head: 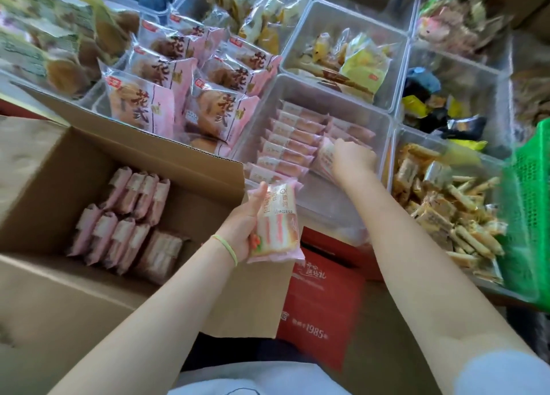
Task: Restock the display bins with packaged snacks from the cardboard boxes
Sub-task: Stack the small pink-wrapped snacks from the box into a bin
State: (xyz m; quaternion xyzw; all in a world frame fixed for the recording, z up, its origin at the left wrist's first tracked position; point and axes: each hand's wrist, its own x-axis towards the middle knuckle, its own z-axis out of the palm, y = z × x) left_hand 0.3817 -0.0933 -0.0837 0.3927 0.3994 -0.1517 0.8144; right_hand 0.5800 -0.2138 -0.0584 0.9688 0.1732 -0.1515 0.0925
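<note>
**Restocking status: pink snack packets, bin partly filled**

Progress. The clear display bin (315, 103) at centre frame holds one full column of pink packets (290, 149) along its left side and a second, shorter column started on its right. The near right part of the bin floor shows no packets. The cardboard box (59, 168) at lower left still contains about two rows of the same packets (131, 216). Judged from this, the bin is roughly half loaded and most of the box stock remains to be transferred.

Right hand. The right hand (354, 158) is inside the bin, fingers curled around a small stack of packets (326, 156) at the second column.

Left hand. The left hand (247, 225) is at centre frame, above the box edge, fingers and thumb wrapped around a held stack (278, 216) of pink packets, awaiting placement.
</note>
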